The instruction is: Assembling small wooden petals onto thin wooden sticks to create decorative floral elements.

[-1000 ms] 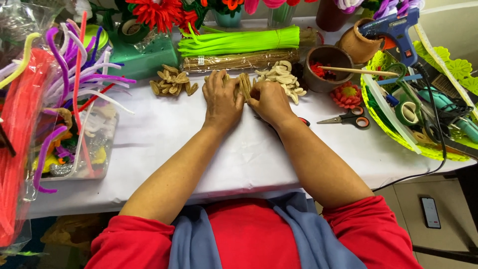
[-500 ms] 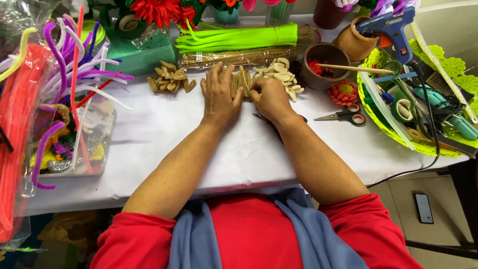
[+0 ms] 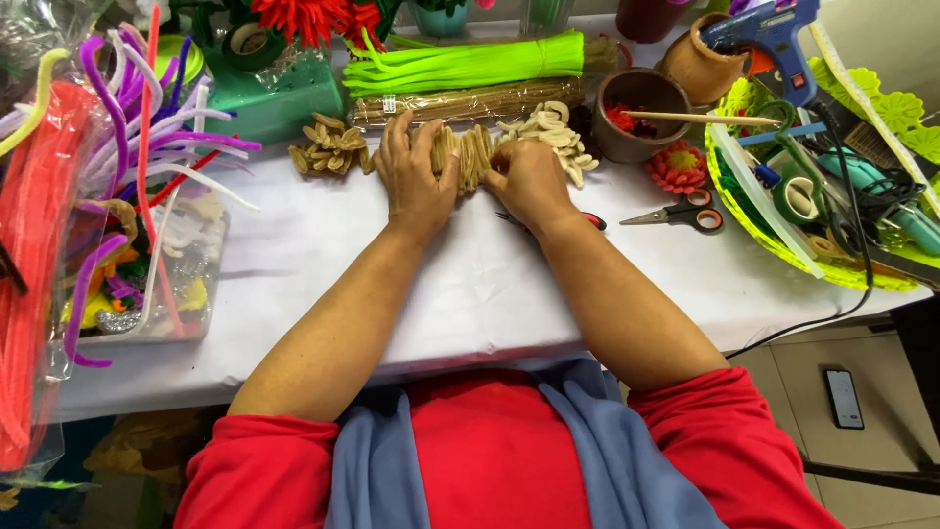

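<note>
- White cloth covers the table (image 3: pixel 470 294), and the stretch nearest the person, in the lower middle of the frame, lies bare around both forearms; this is the only open room for moving
- Left hand (image 3: pixel 416 181) lies flat, fingers together, pressed against the left side of a row of tan folded pieces (image 3: pixel 468 157)
- Right hand (image 3: pixel 529 181) is curled, pushing the same row from the right; whether its fingers pinch a piece I cannot tell
- By my judgement the shaping is well along: a darker pile of finished bits (image 3: pixel 328 149) sits left of centre, a paler pile (image 3: pixel 548 127) right
- Scissors (image 3: pixel 681 213) lie just right of the right wrist
- Crowding the far edge: a green stem bundle (image 3: pixel 460 64), a brown bowl (image 3: pixel 641 113); a glue gun (image 3: pixel 769 34) at upper right
</note>
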